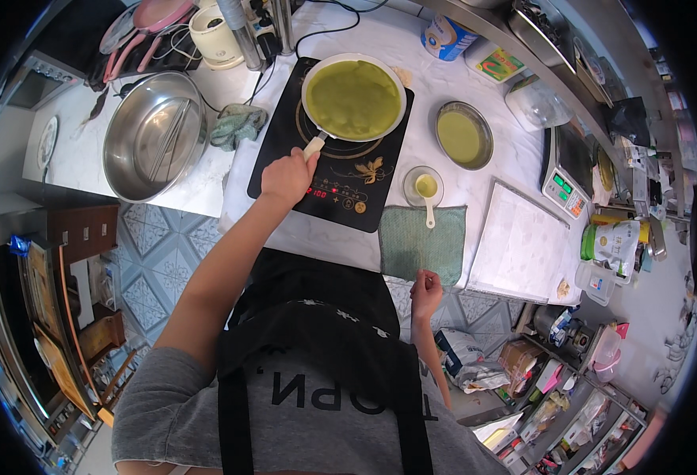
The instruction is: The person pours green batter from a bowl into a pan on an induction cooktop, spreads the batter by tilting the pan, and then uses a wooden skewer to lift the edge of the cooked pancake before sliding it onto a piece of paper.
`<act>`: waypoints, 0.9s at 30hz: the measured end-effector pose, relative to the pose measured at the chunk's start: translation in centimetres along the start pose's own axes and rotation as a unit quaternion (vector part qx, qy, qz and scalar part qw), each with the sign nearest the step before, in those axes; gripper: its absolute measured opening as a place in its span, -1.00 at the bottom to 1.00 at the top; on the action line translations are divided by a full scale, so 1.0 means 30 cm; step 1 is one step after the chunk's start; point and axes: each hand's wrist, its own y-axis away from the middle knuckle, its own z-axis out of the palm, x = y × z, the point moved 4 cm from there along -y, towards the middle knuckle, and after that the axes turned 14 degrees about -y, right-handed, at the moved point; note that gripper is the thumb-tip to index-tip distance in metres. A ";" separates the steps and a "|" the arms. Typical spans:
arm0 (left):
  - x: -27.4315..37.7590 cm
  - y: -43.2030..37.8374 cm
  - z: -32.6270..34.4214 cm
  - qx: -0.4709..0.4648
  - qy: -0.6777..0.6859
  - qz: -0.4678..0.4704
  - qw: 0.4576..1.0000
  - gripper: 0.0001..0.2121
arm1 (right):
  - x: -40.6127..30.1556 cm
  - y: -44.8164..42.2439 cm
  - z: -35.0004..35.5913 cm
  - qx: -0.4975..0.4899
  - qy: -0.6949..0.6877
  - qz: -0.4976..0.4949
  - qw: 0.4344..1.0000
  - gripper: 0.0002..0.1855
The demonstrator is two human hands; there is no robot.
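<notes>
My left hand [289, 175] grips the pale handle of a round frying pan [354, 98] that is spread with a green layer of batter. The pan sits on a black induction cooktop [357, 208] with a lit red display. My right hand [427, 291] is at the table's front edge, fingers curled near the lower edge of a green cloth [423, 243]; whether it pinches the cloth I cannot tell. Above the cloth, a measuring scoop [430, 214] with green liquid rests on a small clear dish [409, 185]. Behind it stands a metal bowl of green batter [461, 135].
At left are a large steel bowl [140, 148] holding a whisk [170, 139] and a crumpled cloth [238, 126]. A paper-covered tray [521, 243] and a digital scale [565, 178] lie at right. A blue can [446, 38] and a metal shelf stand behind.
</notes>
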 end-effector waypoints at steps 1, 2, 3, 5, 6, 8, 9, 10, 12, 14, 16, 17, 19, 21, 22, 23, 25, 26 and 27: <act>0.000 0.000 0.001 0.000 0.000 0.000 1.000 -0.56 | 0.000 0.000 0.000 -0.001 0.000 0.000 1.000 -0.81; 0.000 0.000 -0.001 0.007 0.005 0.005 1.000 -0.56 | -0.002 0.000 -0.001 0.001 -0.008 -0.009 1.000 -0.81; -0.001 -0.001 0.001 -0.001 -0.005 0.000 1.000 -0.56 | 0.000 0.001 0.000 -0.002 -0.002 0.000 1.000 -0.81; 0.002 -0.002 -0.002 0.005 -0.010 0.003 1.000 -0.56 | -0.003 0.004 0.002 0.000 -0.017 -0.008 1.000 -0.82; 0.001 -0.002 -0.001 -0.001 -0.014 -0.002 1.000 -0.56 | -0.001 0.005 0.003 0.000 -0.011 0.002 1.000 -0.82; 0.004 0.001 -0.007 0.010 -0.010 0.004 1.000 -0.56 | -0.005 0.009 0.005 0.001 -0.029 -0.009 1.000 -0.82; 0.001 0.003 -0.005 -0.003 -0.015 -0.002 1.000 -0.57 | -0.001 0.010 0.005 0.002 -0.020 0.005 1.000 -0.82; -0.002 0.005 -0.006 -0.009 -0.016 -0.003 1.000 -0.57 | 0.000 0.010 0.005 0.002 -0.020 0.004 1.000 -0.82; -0.013 0.019 -0.012 -0.015 -0.017 0.000 1.000 -0.57 | 0.001 0.009 0.003 0.003 -0.017 0.003 1.000 -0.82; -0.036 0.069 -0.022 -0.008 -0.015 0.014 1.000 -0.57 | -0.001 0.007 0.000 0.006 -0.016 -0.011 1.000 -0.82; -0.073 0.129 -0.031 -0.023 -0.007 0.016 1.000 -0.57 | 0.003 0.006 0.003 0.003 -0.016 0.001 1.000 -0.82; -0.088 0.161 -0.040 -0.020 0.002 0.025 0.999 -0.58 | 0.001 0.008 0.004 0.005 -0.027 -0.006 1.000 -0.82; -0.125 0.222 -0.045 -0.072 -0.023 0.003 0.997 -0.57 | 0.001 0.013 0.010 0.006 -0.007 0.008 1.000 -0.81; -0.153 0.268 -0.057 -0.101 -0.041 -0.005 0.994 -0.57 | -0.003 0.020 0.023 0.004 -0.005 0.019 1.000 -0.81; -0.163 0.289 -0.062 -0.108 -0.047 -0.005 0.993 -0.57 | -0.005 0.024 0.029 0.001 -0.008 0.025 1.000 -0.81; -0.168 0.305 -0.066 -0.110 -0.053 -0.001 0.993 -0.57 | -0.010 0.029 0.035 -0.004 -0.022 0.017 1.000 -0.82; -0.175 0.324 -0.070 -0.115 -0.049 -0.010 0.992 -0.57 | -0.011 0.031 0.047 -0.008 0.012 0.032 0.999 -0.81; -0.176 0.329 -0.074 -0.104 -0.046 -0.008 0.993 -0.57 | -0.015 0.031 0.054 -0.013 0.012 0.018 1.000 -0.81; -0.178 0.332 -0.075 -0.104 -0.047 -0.012 0.993 -0.57 | -0.009 0.030 0.058 -0.016 0.020 0.036 0.999 -0.81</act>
